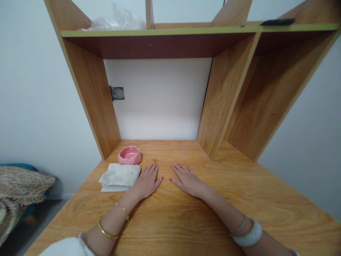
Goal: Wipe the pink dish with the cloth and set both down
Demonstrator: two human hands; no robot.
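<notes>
My left hand (147, 182) lies flat on the wooden desk (170, 220), fingers stretched out and thumb pointing inward. Close against its left side is a folded light grey cloth (119, 176). Behind the cloth stands a pink angular ashtray (129, 155) with notches in its rim; I see nothing inside it. My right hand (188, 180) also rests palm down on the desk, fingers extended, a short gap from the left one. Neither hand holds anything.
A wooden hutch with side panels (92, 96) and a green-edged shelf (160, 32) rises behind. On the shelf lie clear plastic wrapping (117, 21) and a dark flat item (277, 22). A wall socket opening (117, 93) shows at back. A woven blanket (23, 181) is at far left.
</notes>
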